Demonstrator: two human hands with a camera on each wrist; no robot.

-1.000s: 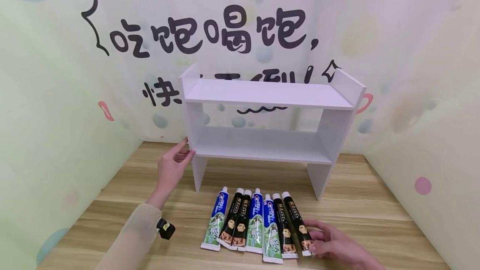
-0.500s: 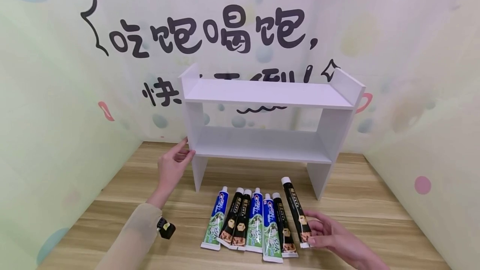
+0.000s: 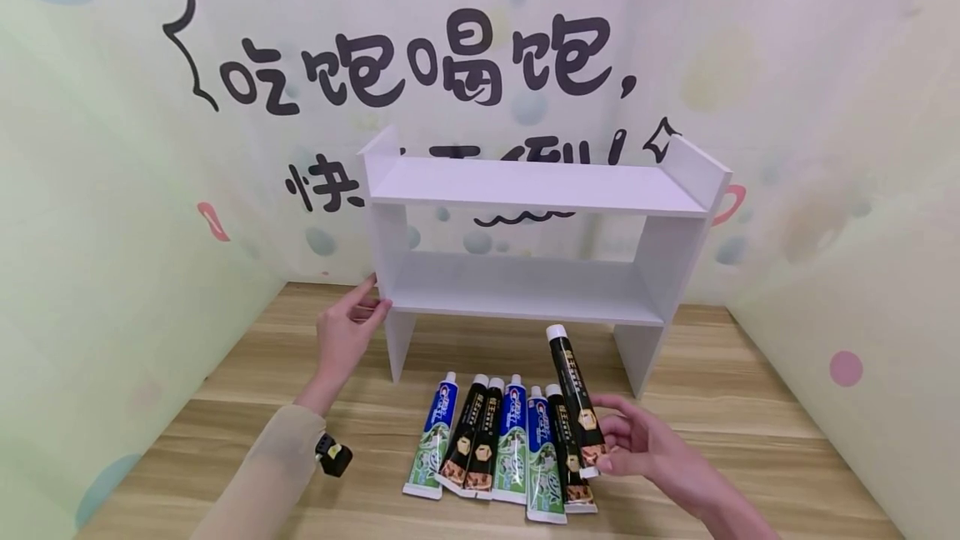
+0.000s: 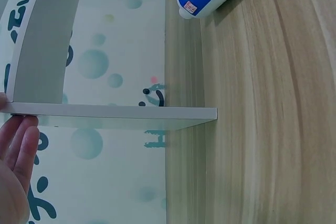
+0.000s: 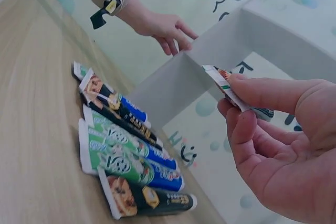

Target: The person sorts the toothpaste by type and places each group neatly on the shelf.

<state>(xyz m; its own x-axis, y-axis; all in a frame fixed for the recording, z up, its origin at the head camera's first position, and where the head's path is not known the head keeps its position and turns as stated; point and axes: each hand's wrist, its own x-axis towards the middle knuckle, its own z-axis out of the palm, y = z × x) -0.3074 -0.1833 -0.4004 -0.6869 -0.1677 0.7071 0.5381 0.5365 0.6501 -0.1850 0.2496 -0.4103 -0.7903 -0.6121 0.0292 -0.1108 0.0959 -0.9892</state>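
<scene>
My right hand (image 3: 637, 448) pinches a black toothpaste tube (image 3: 575, 398) near its crimped end, between thumb and fingers. The tube is raised, its white cap tilted up toward the shelf. In the right wrist view, the crimp of this toothpaste tube (image 5: 226, 85) faces the camera. My left hand (image 3: 348, 332) holds the left side panel of a white two-tier shelf (image 3: 525, 317), thumb at the front edge and fingers on the outer side. In the left wrist view, fingers (image 4: 21, 145) lie against that panel (image 4: 115, 111). Below the raised tube, several blue-green toothpaste tubes (image 3: 512, 440) and black toothpaste tubes (image 3: 483, 440) lie side by side.
The shelf stands on a wood-grain table (image 3: 750, 407), both tiers bare. Patterned walls (image 3: 840, 148) enclose the table on three sides. A small black device (image 3: 333, 457) is strapped to the left wrist.
My right hand has lifted the rightmost black toothpaste tube off the table and carried it up and leftward toward the shelf. The left hand has stayed on the side panel.
</scene>
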